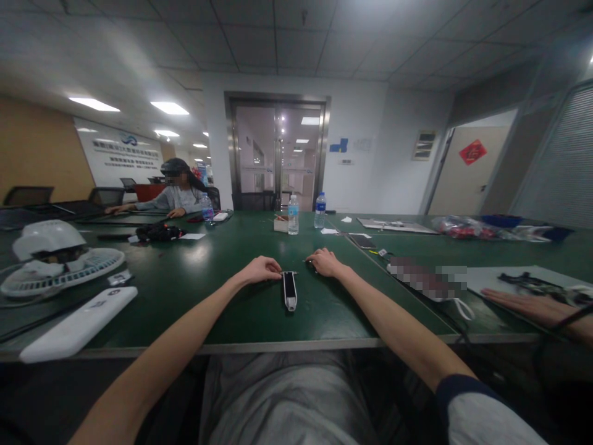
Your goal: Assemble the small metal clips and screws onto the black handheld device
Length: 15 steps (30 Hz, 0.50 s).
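- The green desk (252,321) carries the black-and-white device (290,292).
- A long white case (81,324) lies well left of the device.
- Two upright bottles (293,216) stand beyond the device.
- The left hand (263,270) bunches its fingertips at the device's far end; I cannot tell whether they grip.
- The right hand (327,262), right of the device, has curled fingers; its grasp is unclear.
- The device lies lengthwise on the desk.

A slim device (290,292), black-faced in a pale casing, lies lengthwise on the green surface (245,321), its far end at the fingers of the left hand (263,270); a small, slender item (307,261), mostly hidden, shows at the right hand (325,262).
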Each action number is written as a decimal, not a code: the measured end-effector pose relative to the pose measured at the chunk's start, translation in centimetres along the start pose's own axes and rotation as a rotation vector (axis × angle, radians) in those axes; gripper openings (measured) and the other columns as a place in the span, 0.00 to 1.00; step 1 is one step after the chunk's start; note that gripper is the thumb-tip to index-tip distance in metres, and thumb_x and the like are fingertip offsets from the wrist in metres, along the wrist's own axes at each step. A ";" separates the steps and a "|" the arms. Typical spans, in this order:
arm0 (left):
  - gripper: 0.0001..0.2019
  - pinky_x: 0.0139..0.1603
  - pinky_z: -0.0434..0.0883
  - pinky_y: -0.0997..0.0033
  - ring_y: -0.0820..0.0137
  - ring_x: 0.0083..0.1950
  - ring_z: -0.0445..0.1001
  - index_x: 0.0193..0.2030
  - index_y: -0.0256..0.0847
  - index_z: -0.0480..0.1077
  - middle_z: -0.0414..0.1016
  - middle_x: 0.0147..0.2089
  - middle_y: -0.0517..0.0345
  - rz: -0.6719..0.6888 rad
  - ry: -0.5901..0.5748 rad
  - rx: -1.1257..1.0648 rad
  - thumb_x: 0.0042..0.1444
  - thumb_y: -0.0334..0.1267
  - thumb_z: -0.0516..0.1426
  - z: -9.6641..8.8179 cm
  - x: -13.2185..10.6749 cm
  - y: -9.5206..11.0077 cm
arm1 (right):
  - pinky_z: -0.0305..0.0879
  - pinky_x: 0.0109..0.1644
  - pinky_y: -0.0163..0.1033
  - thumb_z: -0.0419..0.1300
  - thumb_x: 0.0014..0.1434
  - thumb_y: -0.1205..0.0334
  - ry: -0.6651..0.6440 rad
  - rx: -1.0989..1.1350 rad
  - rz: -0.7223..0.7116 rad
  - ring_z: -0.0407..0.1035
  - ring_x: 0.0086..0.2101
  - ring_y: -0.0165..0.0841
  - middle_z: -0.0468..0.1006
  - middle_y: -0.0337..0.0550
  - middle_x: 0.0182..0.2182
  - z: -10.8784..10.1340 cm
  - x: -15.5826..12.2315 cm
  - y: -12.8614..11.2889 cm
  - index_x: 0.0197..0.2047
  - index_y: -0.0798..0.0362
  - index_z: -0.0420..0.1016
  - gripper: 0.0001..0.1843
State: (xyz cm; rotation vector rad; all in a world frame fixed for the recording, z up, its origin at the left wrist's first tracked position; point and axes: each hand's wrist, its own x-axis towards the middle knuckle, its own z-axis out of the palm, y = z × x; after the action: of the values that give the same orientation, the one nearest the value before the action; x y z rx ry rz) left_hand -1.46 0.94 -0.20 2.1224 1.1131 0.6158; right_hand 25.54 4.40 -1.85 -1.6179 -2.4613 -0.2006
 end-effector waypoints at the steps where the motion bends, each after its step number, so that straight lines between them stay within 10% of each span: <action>1: 0.20 0.31 0.69 0.73 0.68 0.36 0.74 0.41 0.35 0.73 0.78 0.40 0.52 -0.004 -0.002 0.006 0.43 0.46 0.64 0.0 -0.1 0.1 | 0.57 0.52 0.50 0.48 0.62 0.64 0.000 -0.003 0.000 0.60 0.51 0.45 0.70 0.50 0.50 -0.1 0.0 0.0 0.54 0.43 0.71 0.20; 15: 0.17 0.36 0.70 0.73 0.68 0.38 0.74 0.40 0.36 0.74 0.78 0.39 0.54 -0.021 -0.015 0.029 0.44 0.43 0.64 -0.2 -0.4 0.9 | 0.62 0.48 0.32 0.55 0.58 0.67 -0.060 0.058 -0.019 0.71 0.44 0.34 0.79 0.44 0.43 -1.1 0.4 1.2 0.44 0.50 0.78 0.14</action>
State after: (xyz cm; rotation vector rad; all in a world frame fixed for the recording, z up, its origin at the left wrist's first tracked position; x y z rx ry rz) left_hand -1.30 0.28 0.52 2.1342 1.1412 0.5762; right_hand 26.64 4.97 -0.67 -1.6007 -2.5027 -0.0843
